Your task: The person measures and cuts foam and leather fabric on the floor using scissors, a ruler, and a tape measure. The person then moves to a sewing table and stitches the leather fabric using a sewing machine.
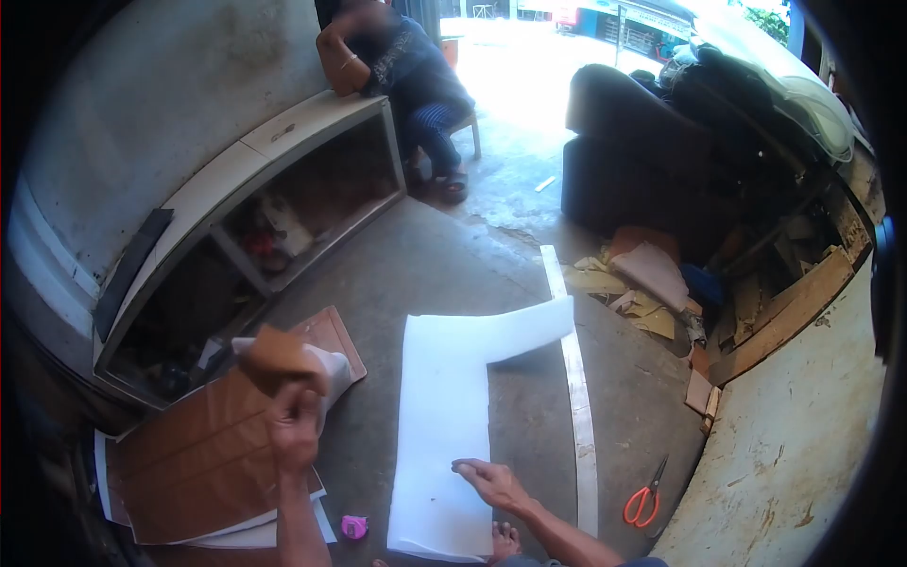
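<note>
A white L-shaped foam sheet (444,406) lies flat on the concrete floor. My right hand (491,482) rests on its lower part, fingers spread and pressing down. My left hand (295,420) is raised to the left of the sheet, closed around a piece of brown material with white backing (283,357). Beneath that hand lies a stack of brown leatherette panels (203,463).
A long white strip (576,397) lies right of the sheet. Orange-handled scissors (645,499) and a pink tape measure (353,526) sit on the floor. A white shelf unit (236,180) stands left, a dark sofa (642,170) and scraps right. A person (406,66) sits behind.
</note>
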`<move>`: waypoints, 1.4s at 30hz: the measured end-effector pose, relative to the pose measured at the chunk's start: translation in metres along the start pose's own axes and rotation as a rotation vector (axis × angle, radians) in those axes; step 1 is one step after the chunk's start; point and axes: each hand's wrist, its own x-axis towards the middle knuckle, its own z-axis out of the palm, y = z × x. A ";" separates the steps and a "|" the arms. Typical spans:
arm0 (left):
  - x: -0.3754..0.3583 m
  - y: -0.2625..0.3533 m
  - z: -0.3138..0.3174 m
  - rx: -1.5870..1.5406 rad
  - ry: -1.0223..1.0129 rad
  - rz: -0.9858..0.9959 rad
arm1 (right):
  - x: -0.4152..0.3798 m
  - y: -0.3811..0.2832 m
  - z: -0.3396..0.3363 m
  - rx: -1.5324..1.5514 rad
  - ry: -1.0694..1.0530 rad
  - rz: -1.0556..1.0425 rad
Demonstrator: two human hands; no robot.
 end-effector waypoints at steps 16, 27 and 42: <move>-0.143 -0.168 0.042 0.942 -0.028 -0.233 | -0.016 0.106 -0.059 0.357 0.580 0.362; -0.094 -0.192 -0.029 -0.167 0.029 -0.892 | -0.015 0.057 -0.059 0.243 0.459 0.129; -0.130 -0.207 -0.119 0.463 0.126 -0.731 | 0.034 0.078 -0.031 0.108 0.510 0.214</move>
